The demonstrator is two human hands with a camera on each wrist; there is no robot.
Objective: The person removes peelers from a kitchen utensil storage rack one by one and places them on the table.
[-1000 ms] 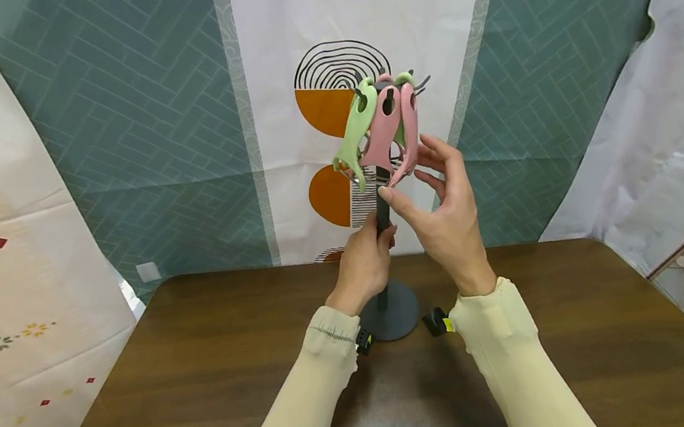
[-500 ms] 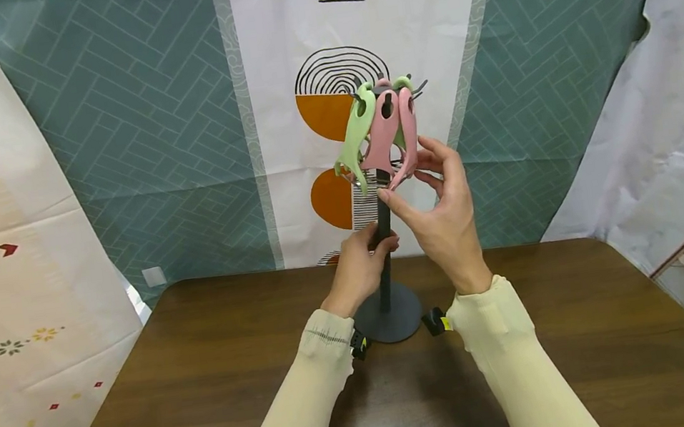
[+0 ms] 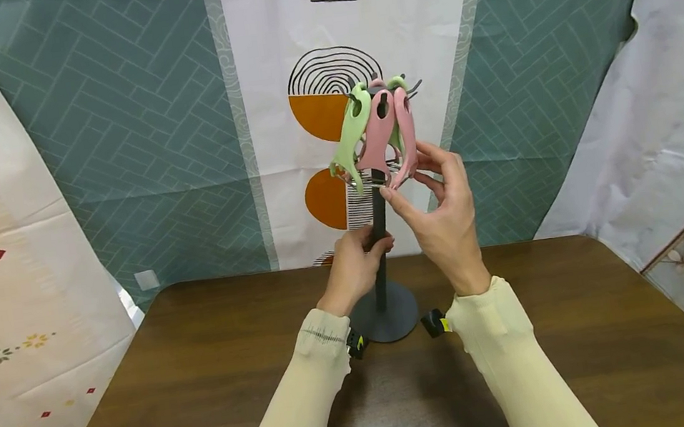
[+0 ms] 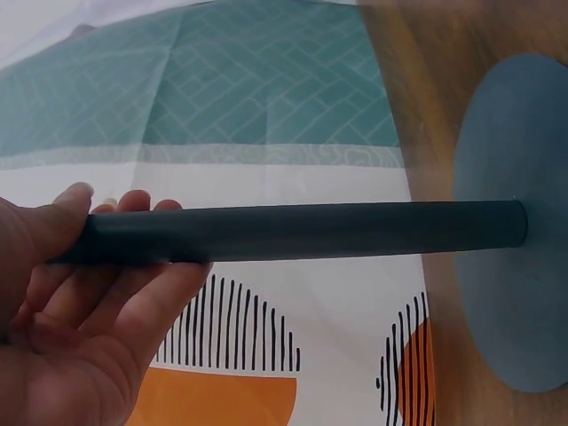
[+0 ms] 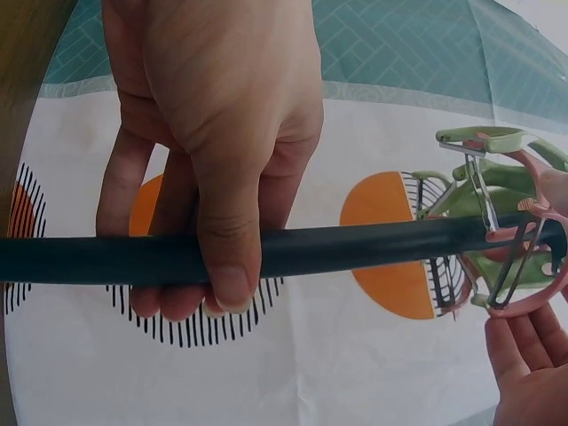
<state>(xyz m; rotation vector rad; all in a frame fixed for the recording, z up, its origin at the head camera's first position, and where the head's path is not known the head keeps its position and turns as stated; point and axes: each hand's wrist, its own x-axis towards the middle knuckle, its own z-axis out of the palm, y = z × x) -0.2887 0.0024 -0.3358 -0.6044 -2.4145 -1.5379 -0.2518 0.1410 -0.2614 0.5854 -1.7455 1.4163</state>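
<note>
A dark stand (image 3: pixel 379 212) with a round base holds several pink and green Y-shaped peelers on hooks at its top. My left hand (image 3: pixel 351 270) grips the pole below them; its thumb and fingers lie round the pole in the right wrist view. With my right hand (image 3: pixel 448 228) I pinch the lower, bladed end of the rightmost pink peeler (image 3: pixel 406 133), whose handle still hangs on its hook. Beside it hang another pink peeler (image 3: pixel 379 138) and a green peeler (image 3: pixel 353 136). Those at the back are partly hidden.
The stand's base (image 3: pixel 397 318) rests on a brown wooden table (image 3: pixel 220 374) near its back edge. Behind hangs a patterned green and white cloth (image 3: pixel 164 143), with pale cloths at both sides.
The head view has shifted slightly. Both hands keep their holds, and the peelers stay on the stand.
</note>
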